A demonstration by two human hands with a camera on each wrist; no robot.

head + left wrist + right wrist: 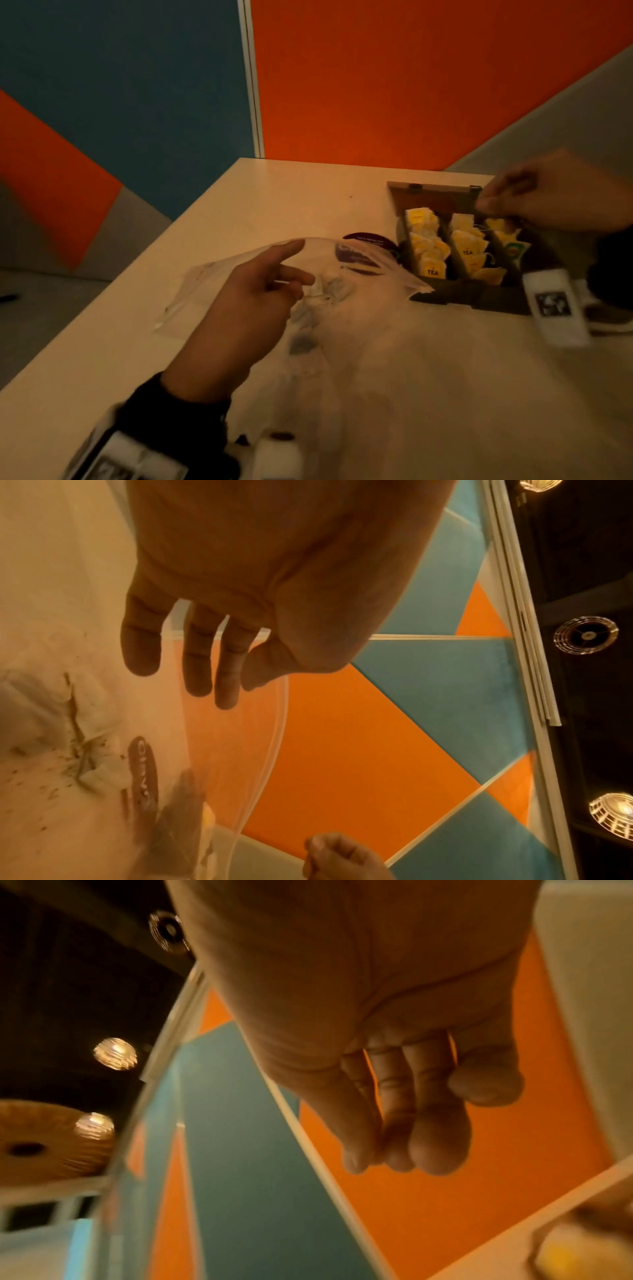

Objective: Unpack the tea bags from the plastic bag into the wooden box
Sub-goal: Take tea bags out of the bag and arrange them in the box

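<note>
A clear plastic bag lies crumpled on the table, its mouth towards the wooden box. My left hand holds the upper rim of the bag raised, pinched between thumb and forefinger. One pale tea bag and loose tea crumbs lie inside the bag. The box stands open at the right, and its three compartments hold yellow-wrapped tea bags. Over the far right corner of the box my right hand hovers, blurred, and its fingers are straight with nothing in them.
The pale table ends in an edge along the left. Orange and blue wall panels close off the back. A dark purple round label shows beside the box. White camera mounts sit on both wrists.
</note>
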